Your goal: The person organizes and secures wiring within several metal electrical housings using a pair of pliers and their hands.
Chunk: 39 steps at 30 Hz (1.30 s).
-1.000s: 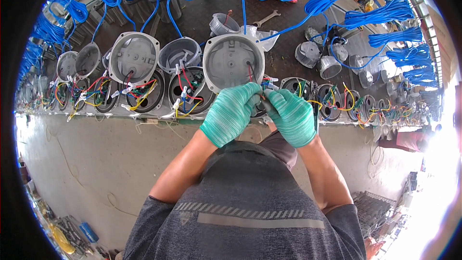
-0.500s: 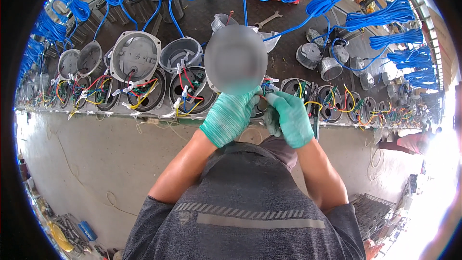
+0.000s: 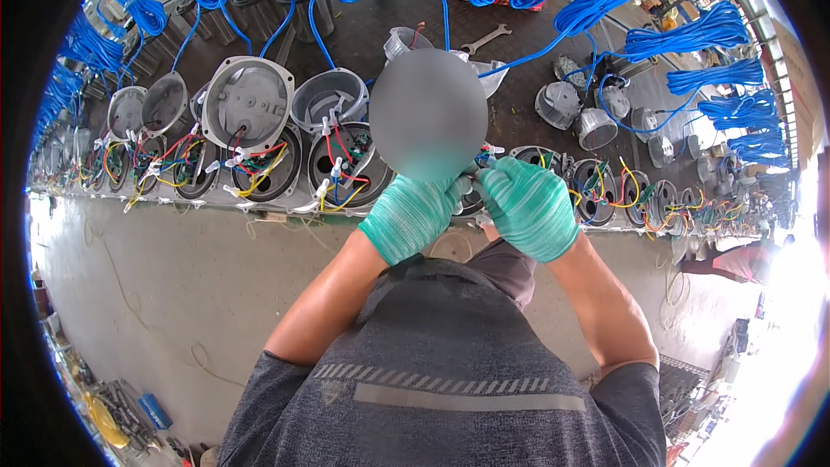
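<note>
Green knit gloves cover both hands, which meet at the bench's near edge in front of my chest. My left hand is closed, its fingertips partly hidden under a blurred grey round patch. Close beside it, my right hand pinches with bent fingers toward the left fingertips. What lies between the fingertips is too small to make out. White wire connectors show just above the right fingers. Left of my hands, an open round motor housing holds red, yellow and green wires.
Along the bench edge runs a row of round housings with loose wires. A square-flanged grey cover leans at the left. Bundled blue cables stand across the back. A wrench and small metal motor parts lie on the dark benchtop.
My right hand has turned, its back now more toward the view, and its wrist and forearm have swung outward to the right. The left hand stays nearly in place.
</note>
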### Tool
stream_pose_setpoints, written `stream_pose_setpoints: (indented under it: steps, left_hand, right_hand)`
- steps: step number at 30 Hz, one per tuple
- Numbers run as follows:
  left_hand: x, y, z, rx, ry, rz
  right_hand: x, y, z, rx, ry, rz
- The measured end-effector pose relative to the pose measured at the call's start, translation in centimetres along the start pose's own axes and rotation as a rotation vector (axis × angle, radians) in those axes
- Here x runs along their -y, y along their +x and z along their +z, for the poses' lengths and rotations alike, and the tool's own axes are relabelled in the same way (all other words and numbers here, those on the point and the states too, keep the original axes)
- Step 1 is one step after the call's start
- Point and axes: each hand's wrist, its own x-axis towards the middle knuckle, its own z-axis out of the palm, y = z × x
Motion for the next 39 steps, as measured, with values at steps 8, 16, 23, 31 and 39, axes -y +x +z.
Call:
stream_pose_setpoints:
  steps: [8, 16, 23, 31, 39]
  left_hand:
    - [-2.2, -0.3, 0.3, -0.202, -0.103, -0.049]
    - [-2.3, -0.4, -0.2, -0.179, -0.183, -0.167]
    - [-3.4, 0.4, -0.2, -0.142, -0.193, -0.241]
    - [-4.0, 0.5, -0.5, -0.133, -0.205, -0.356]
    - [-4.4, 0.8, -0.3, -0.169, -0.162, -0.388]
  right_hand:
    - [2.1, 1.5, -1.0, 0.103, 1.092, 1.038]
    - [-4.8, 6.4, -6.2, 0.235, 0.642, 0.660]
    - [-26.4, 9.8, 9.1, 0.489, -0.121, 0.057]
    - [-24.5, 18.3, 20.2, 0.786, 0.028, 0.240]
    - [-19.6, 20.1, 16.8, 0.731, 0.479, 0.251]
